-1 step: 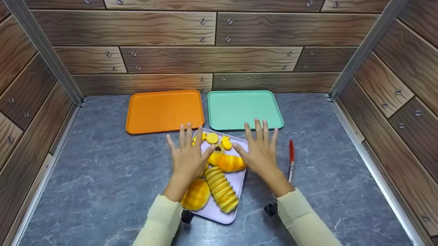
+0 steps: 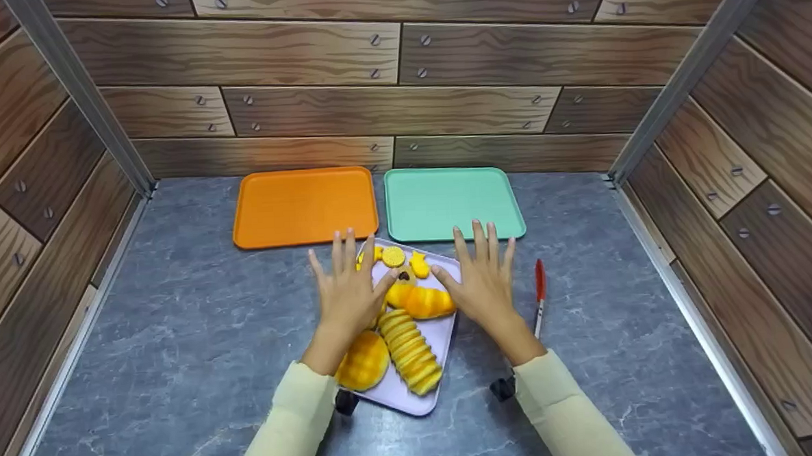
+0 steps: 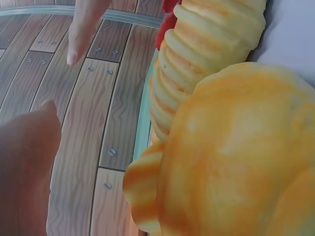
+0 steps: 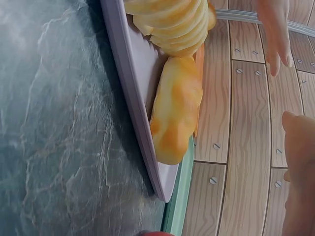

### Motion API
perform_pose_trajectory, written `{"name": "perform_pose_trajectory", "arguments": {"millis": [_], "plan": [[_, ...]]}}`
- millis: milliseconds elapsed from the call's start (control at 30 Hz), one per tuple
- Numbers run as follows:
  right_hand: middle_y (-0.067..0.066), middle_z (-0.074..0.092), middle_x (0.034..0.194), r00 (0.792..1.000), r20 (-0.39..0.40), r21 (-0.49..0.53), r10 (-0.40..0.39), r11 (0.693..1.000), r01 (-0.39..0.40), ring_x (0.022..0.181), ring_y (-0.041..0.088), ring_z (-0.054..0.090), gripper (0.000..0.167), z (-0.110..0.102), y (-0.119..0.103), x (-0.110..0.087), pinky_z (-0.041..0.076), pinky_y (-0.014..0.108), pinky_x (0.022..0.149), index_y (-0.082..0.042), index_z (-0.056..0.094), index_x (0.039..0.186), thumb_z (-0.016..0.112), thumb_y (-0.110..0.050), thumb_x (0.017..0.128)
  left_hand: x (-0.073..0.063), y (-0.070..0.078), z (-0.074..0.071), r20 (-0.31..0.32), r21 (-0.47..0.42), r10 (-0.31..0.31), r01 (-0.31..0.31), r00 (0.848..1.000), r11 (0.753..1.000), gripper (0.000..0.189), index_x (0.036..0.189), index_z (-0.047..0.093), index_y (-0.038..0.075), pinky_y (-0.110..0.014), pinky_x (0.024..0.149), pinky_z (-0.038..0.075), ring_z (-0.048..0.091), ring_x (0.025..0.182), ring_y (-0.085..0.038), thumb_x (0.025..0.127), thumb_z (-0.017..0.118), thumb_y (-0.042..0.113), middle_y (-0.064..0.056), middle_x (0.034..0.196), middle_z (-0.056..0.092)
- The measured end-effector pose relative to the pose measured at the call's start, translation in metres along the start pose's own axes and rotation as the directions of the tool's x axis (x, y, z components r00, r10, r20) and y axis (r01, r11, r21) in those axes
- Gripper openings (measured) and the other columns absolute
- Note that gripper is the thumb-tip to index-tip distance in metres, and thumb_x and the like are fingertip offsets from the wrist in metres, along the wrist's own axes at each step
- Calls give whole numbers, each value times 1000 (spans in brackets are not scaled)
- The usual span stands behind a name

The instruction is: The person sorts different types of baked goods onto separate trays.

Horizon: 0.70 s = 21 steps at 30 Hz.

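My left hand (image 2: 347, 292) is spread with straight fingers over the left side of a lavender tray (image 2: 443, 329). Fingers also straight, my right hand (image 2: 484, 283) hovers by the tray's right edge. Neither holds anything. On the tray lie a round golden bun (image 2: 364, 361), a ridged bread roll (image 2: 411, 351) and a croissant-like bread (image 2: 421, 300). Beyond them are a round yellow biscuit (image 2: 393, 256), a small yellow piece (image 2: 419, 264) and a beige piece with a dark mark (image 2: 405, 276). The left hand partly hides other yellow pieces. The bun (image 3: 236, 147) looms large in the left wrist view.
An orange tray (image 2: 306, 208) and a mint green tray (image 2: 454, 204) lie side by side at the back. Right of my right hand lies a thin red-handled tool (image 2: 540, 280), its lower end hidden by the wrist. Wood-patterned walls (image 2: 400, 105) enclose the grey marbled surface (image 2: 197, 319).
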State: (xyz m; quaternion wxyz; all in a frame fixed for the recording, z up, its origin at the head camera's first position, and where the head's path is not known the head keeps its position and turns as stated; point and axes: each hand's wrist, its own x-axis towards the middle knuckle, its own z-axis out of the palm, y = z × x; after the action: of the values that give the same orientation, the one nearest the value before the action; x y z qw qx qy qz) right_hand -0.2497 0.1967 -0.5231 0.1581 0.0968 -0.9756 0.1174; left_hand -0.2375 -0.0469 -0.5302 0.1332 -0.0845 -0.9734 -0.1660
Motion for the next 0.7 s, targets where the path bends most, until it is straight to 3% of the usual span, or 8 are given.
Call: {"name": "perform_pose_trajectory", "arguments": {"millis": [100, 233, 433, 567, 700], "plan": [[16, 14, 167, 1000, -7, 13, 1, 1000, -1, 154, 39, 7, 83, -3, 2, -2, -4, 64, 120, -18, 28, 160, 42, -70, 96, -2, -1, -2, -7, -9, 0, 0, 1000, 1000, 78, 162, 23, 22, -71, 116, -7, 1, 156, -34, 99, 36, 67, -12, 170, 7], [18, 18, 165, 1000, -20, 58, 17, 998, -16, 153, 38, 12, 80, -9, 8, -11, 8, 61, 121, -16, 29, 159, 46, -64, 98, -11, -5, -7, -33, -40, -11, 10, 999, 999, 77, 162, 24, 20, -68, 118, 4, 11, 155, -36, 101, 36, 65, -15, 168, 14], [18, 27, 160, 992, -26, 131, 122, 984, -118, 146, 37, 27, 75, -14, 25, -35, 31, 58, 114, -14, 35, 157, 53, -57, 98, -33, -20, -12, -77, -137, -76, 65, 994, 989, 71, 156, 38, 11, -59, 119, 22, 30, 146, -39, 102, 45, 57, -19, 161, 32], [19, 31, 157, 982, -17, 174, 191, 967, -185, 143, 39, 31, 77, -12, 39, -55, 36, 61, 109, -12, 38, 156, 55, -58, 97, -51, -32, -11, -88, -230, -137, 113, 987, 966, 64, 151, 46, 8, -58, 113, 34, 42, 139, -39, 102, 50, 49, -19, 155, 42], [20, 30, 158, 963, 25, 198, 267, 943, -267, 143, 40, 31, 80, -9, 52, -74, 38, 64, 104, -11, 35, 156, 56, -58, 96, -68, -44, -8, -65, -345, -211, 176, 975, 922, 56, 148, 50, 8, -58, 107, 41, 49, 133, -37, 103, 52, 43, -17, 150, 49]]}}
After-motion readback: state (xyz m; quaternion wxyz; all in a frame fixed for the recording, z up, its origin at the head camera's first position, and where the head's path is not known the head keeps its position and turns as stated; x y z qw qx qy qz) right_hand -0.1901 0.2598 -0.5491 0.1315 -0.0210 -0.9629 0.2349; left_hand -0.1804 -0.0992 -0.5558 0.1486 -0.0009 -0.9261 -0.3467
